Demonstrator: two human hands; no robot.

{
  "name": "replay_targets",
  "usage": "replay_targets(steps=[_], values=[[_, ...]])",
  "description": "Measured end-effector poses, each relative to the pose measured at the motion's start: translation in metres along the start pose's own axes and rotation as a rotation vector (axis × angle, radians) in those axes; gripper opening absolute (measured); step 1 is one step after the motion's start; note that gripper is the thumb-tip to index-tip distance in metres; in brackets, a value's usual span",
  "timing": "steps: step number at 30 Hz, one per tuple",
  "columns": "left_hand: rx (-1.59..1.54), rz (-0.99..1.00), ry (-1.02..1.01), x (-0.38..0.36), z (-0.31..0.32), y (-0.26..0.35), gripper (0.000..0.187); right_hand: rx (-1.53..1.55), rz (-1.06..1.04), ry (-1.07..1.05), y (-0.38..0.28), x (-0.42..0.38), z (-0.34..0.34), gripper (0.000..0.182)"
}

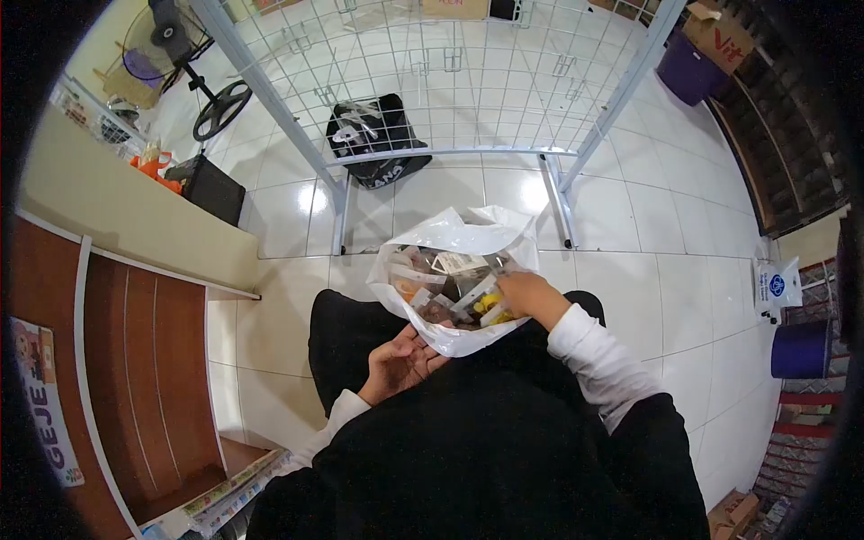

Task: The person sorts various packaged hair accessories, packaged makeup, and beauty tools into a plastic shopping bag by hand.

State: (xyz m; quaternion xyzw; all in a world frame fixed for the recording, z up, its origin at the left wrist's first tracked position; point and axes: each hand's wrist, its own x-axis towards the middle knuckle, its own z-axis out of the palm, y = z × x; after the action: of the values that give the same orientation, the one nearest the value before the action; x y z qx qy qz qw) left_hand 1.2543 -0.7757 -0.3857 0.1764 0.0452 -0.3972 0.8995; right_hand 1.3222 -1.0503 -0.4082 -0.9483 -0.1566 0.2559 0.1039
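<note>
An opened white plastic bag point(450, 236) rests at my lap, its mouth spread wide. Inside lie several small clear packets point(441, 297) with white header strips, a white card or tag point(458, 263) and something yellow point(490, 307). My right hand point(529, 296) reaches over the bag's right rim, fingers bent down among the packets; what they hold, if anything, is hidden. Palm up, my left hand point(402, 362) is at the bag's near left edge, fingers apart and partly beneath the plastic.
Ahead stands a wire grid rack point(486, 99) on metal feet, with a black bag point(382, 144) behind its lower bar. A fan point(207, 99) and a black box point(209, 187) are at left, near brown shelving point(153, 360). Purple tubs point(799, 351) line the right side.
</note>
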Motion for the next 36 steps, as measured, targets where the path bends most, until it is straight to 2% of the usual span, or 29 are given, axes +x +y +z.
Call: replay_targets(steps=[2,5,8,11,12,15,16,19,20,24,27,30,31,33,35,36], values=[[-0.003,-0.001,-0.014,0.0,0.0,-0.001,0.075,-0.034,0.058,-0.017,0.001,0.003,0.004,0.04],[0.039,0.01,-0.007,0.0,0.003,0.001,0.072,-0.066,-0.097,-0.027,0.008,-0.006,-0.014,0.042],[0.138,0.017,0.059,-0.002,0.007,0.002,0.061,0.0,-0.082,0.11,0.04,0.005,-0.031,0.046],[0.258,-0.042,0.188,0.0,0.006,0.004,0.051,0.16,0.299,0.64,0.029,-0.019,-0.062,0.05],[0.277,-0.072,0.221,0.002,0.001,0.004,0.048,0.16,0.39,0.586,0.036,-0.018,-0.053,0.06],[0.31,-0.09,0.352,0.006,-0.003,-0.002,0.04,0.674,0.402,0.366,0.06,0.001,-0.002,0.063],[0.335,-0.083,0.371,0.01,-0.01,-0.004,0.038,0.876,0.231,0.361,0.076,0.008,0.021,0.055],[0.379,-0.055,0.412,0.011,0.003,0.002,0.035,0.628,0.274,0.479,0.073,0.002,-0.003,0.037],[0.391,-0.046,0.423,0.01,0.011,0.006,0.034,0.418,0.294,0.533,0.063,-0.005,-0.017,0.026],[0.404,0.031,0.382,0.008,0.012,0.023,0.03,0.26,0.352,0.613,0.051,-0.002,-0.036,0.017],[0.698,0.004,0.528,0.002,0.005,0.025,0.033,0.256,0.421,0.63,0.05,0.011,-0.036,0.017],[1.821,0.076,0.716,-0.002,-0.011,0.053,0.039,0.387,0.381,0.657,0.056,0.022,-0.03,0.022],[1.783,0.224,0.832,0.002,-0.015,0.058,0.046,0.461,0.366,0.673,0.057,0.026,-0.026,0.024],[1.317,0.178,1.006,0.015,-0.014,0.066,0.047,0.625,0.368,0.716,0.053,0.029,-0.022,0.028],[1.47,0.132,0.919,0.026,-0.022,0.068,0.045,0.806,0.402,0.78,0.04,0.027,-0.023,0.03],[1.546,0.106,0.871,0.031,-0.027,0.069,0.045,0.779,0.335,0.855,0.043,0.033,-0.017,0.03]])
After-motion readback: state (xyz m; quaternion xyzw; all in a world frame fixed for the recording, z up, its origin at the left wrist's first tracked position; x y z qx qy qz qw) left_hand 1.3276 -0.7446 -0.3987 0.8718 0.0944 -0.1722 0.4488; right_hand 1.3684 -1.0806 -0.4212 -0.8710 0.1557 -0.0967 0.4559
